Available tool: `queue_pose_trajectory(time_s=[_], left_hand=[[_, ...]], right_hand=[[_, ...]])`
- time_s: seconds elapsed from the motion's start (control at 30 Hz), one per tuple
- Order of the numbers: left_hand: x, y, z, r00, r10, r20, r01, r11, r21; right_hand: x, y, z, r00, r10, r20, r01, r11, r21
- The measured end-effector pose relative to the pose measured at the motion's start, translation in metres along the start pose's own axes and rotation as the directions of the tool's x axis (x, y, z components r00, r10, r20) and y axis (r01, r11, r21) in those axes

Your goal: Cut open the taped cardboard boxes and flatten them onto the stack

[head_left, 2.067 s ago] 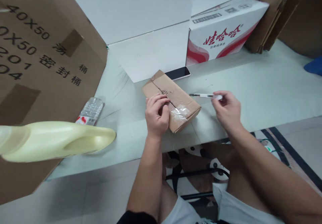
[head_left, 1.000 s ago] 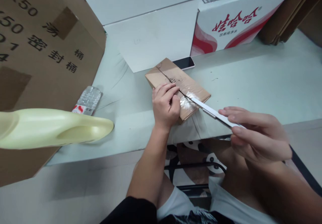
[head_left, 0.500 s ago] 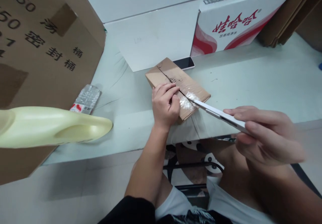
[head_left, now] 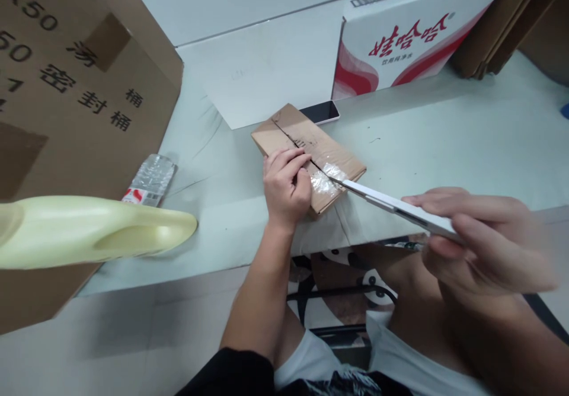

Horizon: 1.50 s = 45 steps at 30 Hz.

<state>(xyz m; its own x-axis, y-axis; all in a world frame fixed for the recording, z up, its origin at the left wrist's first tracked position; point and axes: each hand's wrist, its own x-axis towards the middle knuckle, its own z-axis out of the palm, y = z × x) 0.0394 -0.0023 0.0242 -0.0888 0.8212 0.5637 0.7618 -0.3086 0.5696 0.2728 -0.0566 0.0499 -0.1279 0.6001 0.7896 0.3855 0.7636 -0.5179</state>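
The brown, oblong cardboard box (head_left: 323, 146) lies at the centre of the frame, its long axis running upper left to lower right, the end with clear, glossy tape (head_left: 320, 186) at lower right. Judged light and stiff-walled, slick at the tape; best held by its long sides. The right hand (head_left: 480, 245), right of frame, grips the slim white-handled knife (head_left: 386, 201), its blade pointing upper left at the tape. The knife appears light and rigid; hold the handle only. The left hand (head_left: 287, 185) rests over the box; whether it clamps cannot be told.
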Motion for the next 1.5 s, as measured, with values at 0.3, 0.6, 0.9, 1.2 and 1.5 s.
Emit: queue_pose_trajectory(time_s=[0.3, 0.6, 0.9, 1.2, 1.5], left_hand=[[0.000, 0.000, 0.001, 0.999, 0.014, -0.044, -0.016, 0.999, -0.038], [0.000, -0.002, 0.003, 0.997, 0.031, -0.069, -0.035, 0.998, -0.057], [0.001, -0.004, 0.003, 0.994, 0.063, -0.089, -0.067, 0.996, -0.053], [0.000, -0.005, 0.006, 0.989, 0.075, -0.128, -0.085, 0.993, -0.076], [0.001, -0.004, 0.004, 0.993, 0.039, -0.110, -0.046, 0.997, -0.063]], right_hand=[[0.006, -0.001, 0.007, 0.991, -0.124, -0.052, 0.123, 0.992, -0.016], [0.006, 0.001, 0.007, 0.985, -0.141, -0.100, 0.143, 0.990, 0.015], [0.006, -0.007, 0.006, 0.994, -0.069, -0.082, 0.068, 0.998, -0.014], [0.008, -0.005, 0.002, 0.994, -0.093, -0.052, 0.096, 0.994, 0.051], [0.011, -0.004, -0.003, 0.992, -0.119, -0.035, 0.121, 0.992, 0.039]])
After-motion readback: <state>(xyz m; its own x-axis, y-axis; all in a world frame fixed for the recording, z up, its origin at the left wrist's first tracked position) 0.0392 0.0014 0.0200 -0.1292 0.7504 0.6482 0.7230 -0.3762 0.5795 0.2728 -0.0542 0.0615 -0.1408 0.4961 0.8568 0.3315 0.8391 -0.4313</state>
